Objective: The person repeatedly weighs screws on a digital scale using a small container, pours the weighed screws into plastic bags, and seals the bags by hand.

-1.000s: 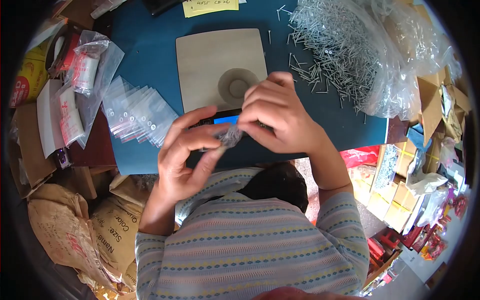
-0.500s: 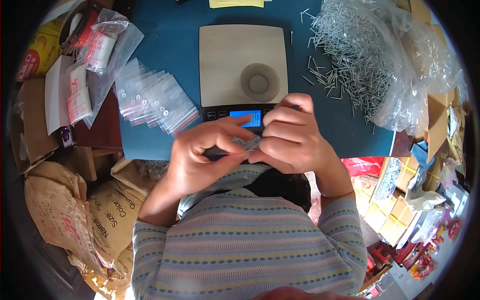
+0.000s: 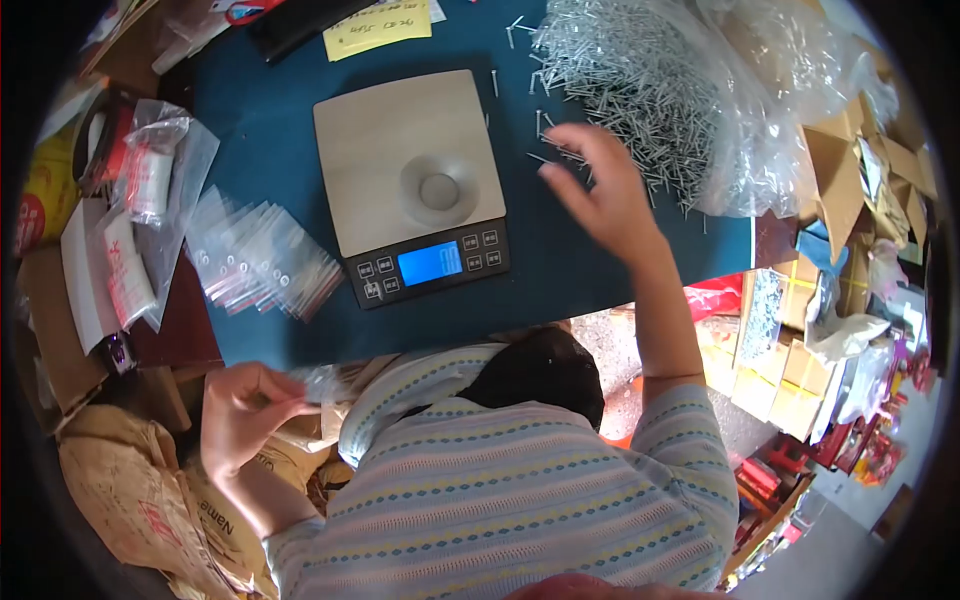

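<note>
Low at the left, below the table edge, my left hand [image 3: 245, 415] pinches a small clear plastic bag [image 3: 322, 384]; its contents are hard to make out. My right hand [image 3: 608, 195] is over the table with thumb and fingers apart, holding nothing. Its fingertips are at the near left edge of a heap of silver nails [image 3: 640, 100]. Left of that hand stands a digital scale [image 3: 345, 150] with a lit blue display. A round, shallow grey dish [image 3: 437, 190] appears on the scale's plate. Several flat zip bags [image 3: 255, 262] lie fanned out left of the scale.
A large clear plastic bag [image 3: 775, 130] lies open around the nails. Yellow paper notes [image 3: 378, 32] and a black object [image 3: 300, 28] are at the back. Packaged white rolls [image 3: 128, 265] are at the left. Brown paper sacks [image 3: 125, 490] stand below, with cardboard boxes [image 3: 840, 150] at the right.
My hands have parted from in front of the scale. The left moved down and left with the small bag; the right moved to the nails and opened. The view has shifted and tilted.
</note>
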A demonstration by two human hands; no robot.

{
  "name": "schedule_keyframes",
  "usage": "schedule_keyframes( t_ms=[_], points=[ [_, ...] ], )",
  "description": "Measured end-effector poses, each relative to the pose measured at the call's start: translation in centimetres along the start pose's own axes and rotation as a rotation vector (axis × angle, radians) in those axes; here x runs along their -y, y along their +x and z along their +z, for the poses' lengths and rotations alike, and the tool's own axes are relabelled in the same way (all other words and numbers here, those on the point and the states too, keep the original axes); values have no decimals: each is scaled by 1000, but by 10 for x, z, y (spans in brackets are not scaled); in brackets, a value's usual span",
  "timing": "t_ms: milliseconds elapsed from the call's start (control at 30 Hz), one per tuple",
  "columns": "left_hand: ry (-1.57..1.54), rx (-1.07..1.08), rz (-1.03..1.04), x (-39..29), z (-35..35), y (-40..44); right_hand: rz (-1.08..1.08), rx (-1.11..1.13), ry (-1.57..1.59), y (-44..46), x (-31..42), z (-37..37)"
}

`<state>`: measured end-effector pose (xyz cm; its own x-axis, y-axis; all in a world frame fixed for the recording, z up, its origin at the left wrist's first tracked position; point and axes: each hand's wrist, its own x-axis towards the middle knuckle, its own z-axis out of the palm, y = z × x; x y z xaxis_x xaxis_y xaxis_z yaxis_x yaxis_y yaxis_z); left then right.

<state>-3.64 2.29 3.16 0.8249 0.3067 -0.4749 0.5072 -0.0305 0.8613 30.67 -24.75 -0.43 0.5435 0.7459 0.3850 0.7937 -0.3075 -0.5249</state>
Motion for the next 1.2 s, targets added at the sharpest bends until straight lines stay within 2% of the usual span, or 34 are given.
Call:
schedule_keyframes(
  t_ms=[67, 100, 200, 233, 300, 400, 467, 600, 700, 800, 900, 1000, 1100, 1200],
  points=[
    [328, 71, -122, -5, -14, -4, -46, -160, -342, -2, -42, -11],
    [492, 101, -183, -7, -17, -4, 58, -202, -461, -5, -62, -17],
    [367, -115, -132, -7, 0, 6, 279, -326, -847, 2, -87, -31],
    [470, -182, 21, 3, 4, 11, 291, -314, -889, 7, -94, -33],
    [507, -257, 195, -3, 21, 23, 316, -284, -971, 17, -105, -35],
    [618, -299, 379, 2, 33, 41, 351, -162, -1025, 23, -114, -26],
    [698, -354, 468, 3, 47, 52, 398, -122, -970, 23, -109, -27],
    [758, -399, 450, 5, 65, 66, 463, -40, -883, 27, -95, -37],
    [765, -443, 445, 15, 63, 71, 361, -50, -747, 25, -106, -44],
    [660, -499, 458, 19, 61, 73, 207, -51, -755, 28, -117, -48],
    [578, -535, 393, 18, 58, 72, 233, -126, -606, 27, -119, -52],
    [547, -522, 378, 17, 53, 69, 310, -144, -424, 26, -91, -60],
    [536, -517, 443, 11, 53, 70, 525, -84, -63, 28, -70, -62],
    [464, -567, 394, 14, 57, 71, 419, 27, 269, 34, -70, -49]
  ],
)
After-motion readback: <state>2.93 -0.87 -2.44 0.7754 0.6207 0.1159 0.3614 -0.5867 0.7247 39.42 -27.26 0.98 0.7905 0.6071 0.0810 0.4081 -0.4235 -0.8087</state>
